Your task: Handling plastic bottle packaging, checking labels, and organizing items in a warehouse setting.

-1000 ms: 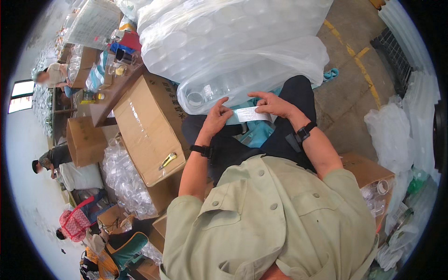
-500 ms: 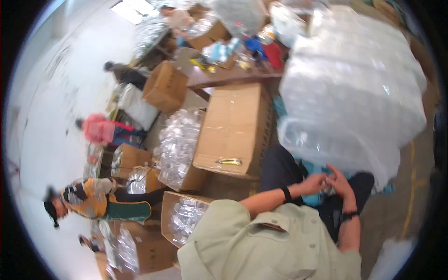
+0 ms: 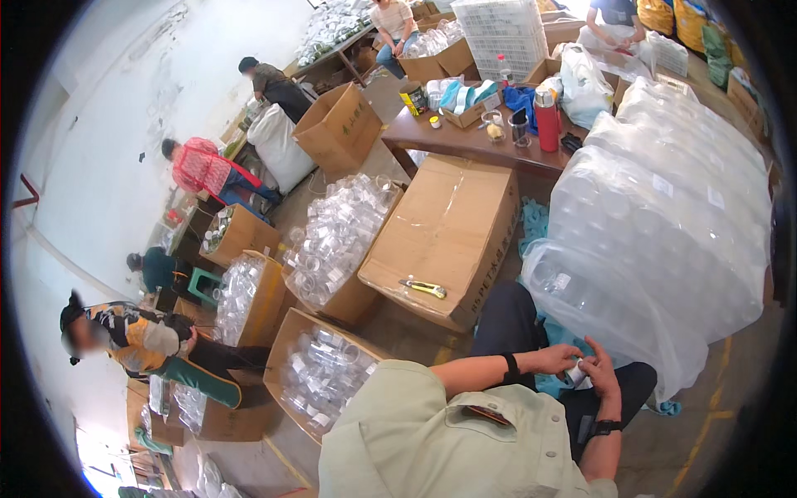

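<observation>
My left hand (image 3: 558, 359) and my right hand (image 3: 601, 375) meet over my lap. Between them is a small white, roll-like thing (image 3: 576, 373), partly hidden by my fingers, so its exact kind is unclear. Both hands are closed around it, though one right finger points outward. Just beyond the hands, a large clear plastic bag (image 3: 656, 286) packed with clear round containers (image 3: 584, 192) spills its loose edge towards my knees. Light-blue cloth-like pieces (image 3: 554, 384) lie beneath and around my hands.
At left, a closed carton (image 3: 440, 220) bears a yellow utility knife (image 3: 425, 288). Open boxes of clear plastic jars (image 3: 340, 236) stand alongside. Beyond is a brown table (image 3: 465, 139) with a red flask (image 3: 547, 122). Several people work farther off, one standing in a patterned top (image 3: 137, 328).
The view has shifted and sharpened. My hands, still together, appear lower in the picture, and the white thing between them now shows plainly.
</observation>
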